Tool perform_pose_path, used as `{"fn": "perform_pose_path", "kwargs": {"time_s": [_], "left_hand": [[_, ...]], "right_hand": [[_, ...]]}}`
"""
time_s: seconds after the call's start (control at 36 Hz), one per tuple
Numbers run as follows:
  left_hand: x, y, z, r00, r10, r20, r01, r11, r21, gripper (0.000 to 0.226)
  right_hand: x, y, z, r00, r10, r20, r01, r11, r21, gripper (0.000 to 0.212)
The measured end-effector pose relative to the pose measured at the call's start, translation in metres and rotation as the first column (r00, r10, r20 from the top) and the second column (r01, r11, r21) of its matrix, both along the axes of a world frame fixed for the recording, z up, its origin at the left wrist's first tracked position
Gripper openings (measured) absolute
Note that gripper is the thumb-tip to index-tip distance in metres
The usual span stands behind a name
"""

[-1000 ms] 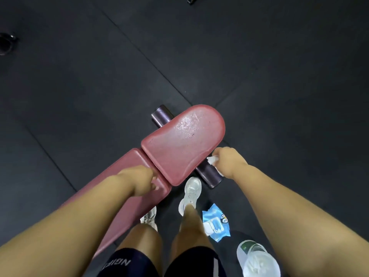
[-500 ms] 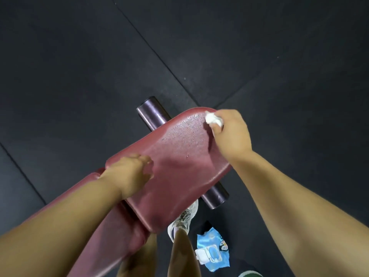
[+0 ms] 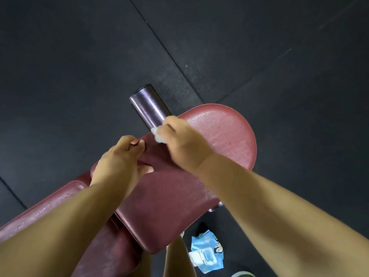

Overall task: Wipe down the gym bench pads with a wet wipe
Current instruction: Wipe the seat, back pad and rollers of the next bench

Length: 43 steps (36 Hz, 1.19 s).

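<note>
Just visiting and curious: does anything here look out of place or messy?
Only the wipes pack: it lies crumpled on the floor below the seat pad, lid open. The pad glistens wet, which fits the wiping.

Both bare forearms reach from the bottom corners toward the frame's centre. The left hand point(image 3: 121, 158) curls its fingers over the edge of the seat pad point(image 3: 225, 136). The right hand point(image 3: 183, 142), blurred, pinches a wet wipe point(image 3: 158, 136).
</note>
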State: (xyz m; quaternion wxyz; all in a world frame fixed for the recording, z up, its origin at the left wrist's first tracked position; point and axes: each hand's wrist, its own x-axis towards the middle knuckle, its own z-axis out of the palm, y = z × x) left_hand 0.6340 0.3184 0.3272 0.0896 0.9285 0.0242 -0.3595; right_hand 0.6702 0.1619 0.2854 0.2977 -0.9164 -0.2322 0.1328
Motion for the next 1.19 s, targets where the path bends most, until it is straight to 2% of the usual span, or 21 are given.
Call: {"fn": "perform_pose_path", "kwargs": {"time_s": [0.08,0.14,0.19,0.25,0.31,0.36,0.44,0.5,0.56,0.64,0.69,0.75,0.81,0.86,0.92,0.94,0.97,1.0,1.08,1.14,1.19], "left_hand": [[-0.002,0.002,0.0,0.999,-0.02,0.025,0.021,0.999,-0.027,0.068],[-0.004,0.002,-0.002,0.999,-0.016,0.04,0.018,0.999,-0.047,0.067],[-0.004,0.002,-0.003,0.998,-0.006,0.061,0.009,0.998,-0.06,0.067],[-0.006,0.003,-0.004,0.997,0.011,0.075,-0.005,0.997,-0.075,0.066],[-0.009,0.004,-0.004,0.995,0.025,0.095,-0.017,0.996,-0.089,0.065],[-0.012,0.004,-0.004,0.992,0.025,0.121,-0.013,0.995,-0.1,0.065],[-0.013,0.004,-0.006,0.993,-0.013,0.115,0.024,0.996,-0.091,0.066],[-0.012,0.004,-0.006,0.995,-0.026,0.099,0.034,0.996,-0.082,0.068],[-0.012,0.002,-0.007,0.995,-0.023,0.096,0.031,0.996,-0.079,0.067],[-0.015,-0.006,-0.004,0.994,-0.011,0.107,0.021,0.996,-0.091,0.064],[-0.019,-0.015,0.0,0.994,-0.001,0.113,0.014,0.994,-0.11,0.066],[-0.026,-0.024,0.004,0.994,-0.022,0.105,0.035,0.992,-0.12,0.069],[-0.036,-0.026,0.004,0.988,-0.099,0.115,0.112,0.988,-0.109,0.074],[-0.044,-0.021,-0.004,0.976,-0.183,0.118,0.194,0.977,-0.086,0.085],[-0.045,-0.016,-0.009,0.971,-0.214,0.104,0.221,0.973,-0.063,0.089],[-0.044,-0.016,-0.009,0.973,-0.209,0.094,0.215,0.974,-0.066,0.088],[-0.042,-0.018,-0.009,0.977,-0.193,0.089,0.2,0.977,-0.072,0.087],[-0.042,-0.02,-0.009,0.979,-0.18,0.099,0.187,0.98,-0.071,0.086],[-0.042,-0.027,-0.007,0.99,-0.129,0.052,0.133,0.988,-0.074,0.083],[-0.04,-0.03,-0.005,0.994,-0.107,0.002,0.106,0.992,-0.072,0.082],[-0.04,-0.032,-0.004,0.995,-0.096,-0.018,0.095,0.993,-0.067,0.081]], "right_hand": [[0.024,-0.045,-0.003,0.974,-0.225,-0.018,0.223,0.972,-0.074,0.014],[0.034,-0.076,-0.002,0.868,-0.495,0.038,0.494,0.852,-0.175,0.012],[0.032,-0.092,-0.001,0.757,-0.652,0.038,0.641,0.731,-0.235,0.017],[0.016,-0.085,-0.007,0.796,-0.605,0.027,0.594,0.771,-0.23,0.023],[-0.01,-0.062,-0.006,0.868,-0.489,-0.087,0.478,0.87,-0.12,0.021],[-0.039,-0.04,-0.006,0.942,-0.289,-0.173,0.281,0.957,-0.07,0.018],[-0.044,-0.042,-0.001,0.993,-0.036,-0.109,0.023,0.993,-0.115,0.031],[-0.026,-0.062,0.004,0.995,0.014,-0.101,-0.029,0.988,-0.154,0.031],[-0.006,-0.084,0.007,0.963,-0.221,-0.153,0.185,0.959,-0.216,0.012],[0.001,-0.1,0.002,0.814,-0.581,-0.022,0.557,0.791,-0.254,0.024],[-0.011,-0.087,-0.006,0.718,-0.696,-0.009,0.678,0.703,-0.216,0.028],[-0.032,-0.066,-0.008,0.766,-0.631,-0.118,0.624,0.775,-0.1,0.03],[-0.059,-0.047,0.0,0.879,-0.409,-0.243,0.436,0.898,0.065,0.029],[-0.074,-0.048,0.005,0.948,-0.223,-0.229,0.224,0.974,-0.02,0.037],[-0.069,-0.068,0.003,0.974,-0.103,-0.2,0.078,0.989,-0.127,0.061],[-0.062,-0.083,0.002,0.987,-0.065,-0.145,0.032,0.975,-0.222,0.057],[-0.053,-0.096,0.003,0.977,-0.138,-0.161,0.086,0.952,-0.293,0.045],[-0.045,-0.108,0.006,0.949,-0.295,-0.109,0.249,0.917,-0.312,0.037],[-0.036,-0.119,0.01,0.76,-0.65,0.01,0.636,0.74,-0.221,0.024],[-0.046,-0.106,0.008,0.732,-0.681,0.012,0.667,0.713,-0.217,0.023],[-0.064,-0.087,0.004,0.795,-0.605,-0.043,0.582,0.781,-0.226,0.023]]}}
